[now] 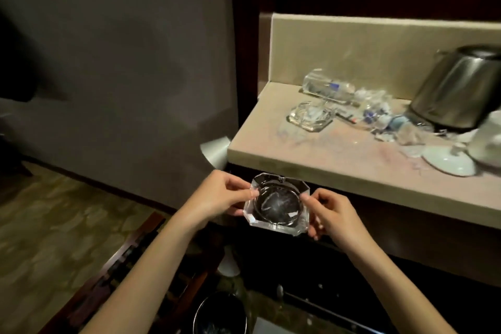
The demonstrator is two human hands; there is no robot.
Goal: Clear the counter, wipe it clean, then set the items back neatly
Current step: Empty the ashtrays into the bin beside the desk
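I hold a clear glass ashtray (278, 205) in front of the beige counter (311, 160), below its front edge. My left hand (229, 195) pinches its left side and my right hand (329, 214) pinches its right side. On the counter lie a second glass ashtray (310, 115), a plastic water bottle on its side (329, 88), crumpled clear wrappers and bottles (379, 112), a steel kettle (461, 89) and a white lid (448, 161) beside a white cup (488, 144).
A dark round bin (221, 316) stands on the floor below my hands. A wooden rack (130, 266) sits at the lower left. A grey wall (122, 62) runs to the left of the counter, with patterned floor beneath it.
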